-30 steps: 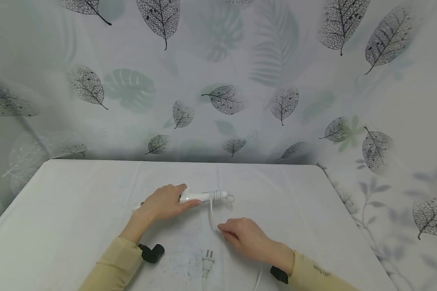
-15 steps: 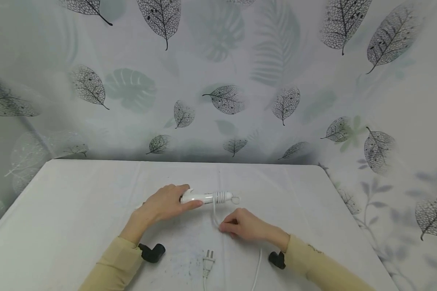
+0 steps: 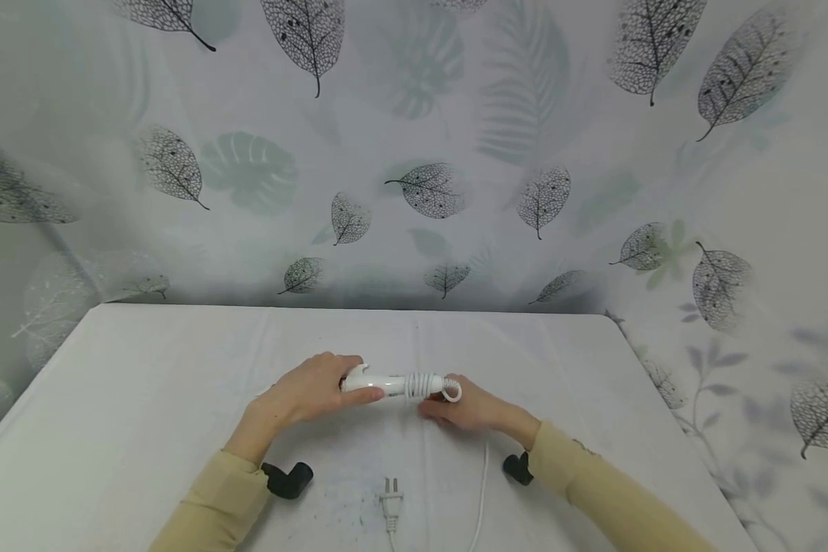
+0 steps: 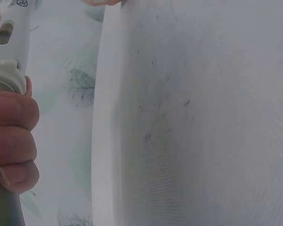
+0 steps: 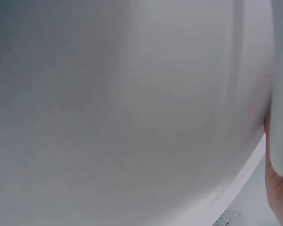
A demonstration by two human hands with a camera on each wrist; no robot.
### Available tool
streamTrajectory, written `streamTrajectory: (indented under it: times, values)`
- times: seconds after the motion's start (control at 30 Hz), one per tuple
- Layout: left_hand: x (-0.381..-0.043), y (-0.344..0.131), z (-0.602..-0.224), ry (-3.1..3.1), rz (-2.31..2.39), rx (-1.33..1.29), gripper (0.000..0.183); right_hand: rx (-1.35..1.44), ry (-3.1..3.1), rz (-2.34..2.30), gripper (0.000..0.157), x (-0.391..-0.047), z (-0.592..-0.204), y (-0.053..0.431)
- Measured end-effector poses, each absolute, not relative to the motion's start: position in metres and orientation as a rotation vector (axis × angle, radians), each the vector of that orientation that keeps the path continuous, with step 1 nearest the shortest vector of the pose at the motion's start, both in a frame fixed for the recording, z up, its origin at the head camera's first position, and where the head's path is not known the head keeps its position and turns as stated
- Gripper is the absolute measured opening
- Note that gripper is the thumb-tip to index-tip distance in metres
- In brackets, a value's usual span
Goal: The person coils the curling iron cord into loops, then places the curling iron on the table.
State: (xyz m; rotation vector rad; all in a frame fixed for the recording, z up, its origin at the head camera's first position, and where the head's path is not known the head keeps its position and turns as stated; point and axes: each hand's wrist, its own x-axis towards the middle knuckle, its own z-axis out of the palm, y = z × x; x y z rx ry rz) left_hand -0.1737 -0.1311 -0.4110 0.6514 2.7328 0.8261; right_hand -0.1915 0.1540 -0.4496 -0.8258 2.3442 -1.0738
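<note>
My left hand (image 3: 309,387) grips a white hair curling iron (image 3: 379,383) by its barrel end, holding it sideways above the table. In the left wrist view, fingers (image 4: 14,141) curl round the grey-brown barrel (image 4: 7,202), below the white handle (image 4: 12,44) with its small switch. Several turns of white power cord (image 3: 419,385) wrap the handle's right part. Behind and below that end, my right hand (image 3: 476,408) pinches the cord, its fingertips partly hidden by the handle. The loose cord (image 3: 481,491) hangs down from this hand. Close up, the right wrist view shows white cord (image 5: 280,94) across the hand.
A two-pin plug (image 3: 391,504) on its cord lies on the white table (image 3: 145,399) near the front. Black wrist-camera mounts (image 3: 290,481) sit under both sleeves. Behind the table hangs a leaf-patterned curtain (image 3: 386,153).
My right hand has moved up from below the handle to behind its cord end, bringing the cord along. The handle's right end has tilted down slightly; the left hand keeps its grip.
</note>
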Motion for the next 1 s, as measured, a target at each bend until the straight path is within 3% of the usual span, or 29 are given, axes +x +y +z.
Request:
streamTrajectory:
  times: [0.27, 0.37, 0.5, 0.63, 1.0]
  values:
    - [-0.174, -0.130, -0.413, 2.700, 0.840, 0.740, 0.048, -1.088, 2.502, -0.950, 0.008, -0.206, -0.444, 0.154]
    - [-0.174, -0.130, -0.414, 2.696, 0.843, 0.744, 0.048, -1.068, 2.539, -0.908, 0.015, -0.209, -0.440, 0.152]
    - [-0.174, -0.129, -0.414, 2.685, 0.842, 0.749, 0.047, -1.007, 2.557, -0.898, 0.010, -0.212, -0.438, 0.149]
    - [-0.174, -0.127, -0.414, 2.673, 0.820, 0.754, 0.047, -0.965, 2.574, -0.881, 0.016, -0.213, -0.435, 0.146]
    - [-0.172, -0.126, -0.415, 2.627, 0.830, 0.728, 0.050, -0.906, 2.711, -0.812, 0.015, -0.216, -0.423, 0.146]
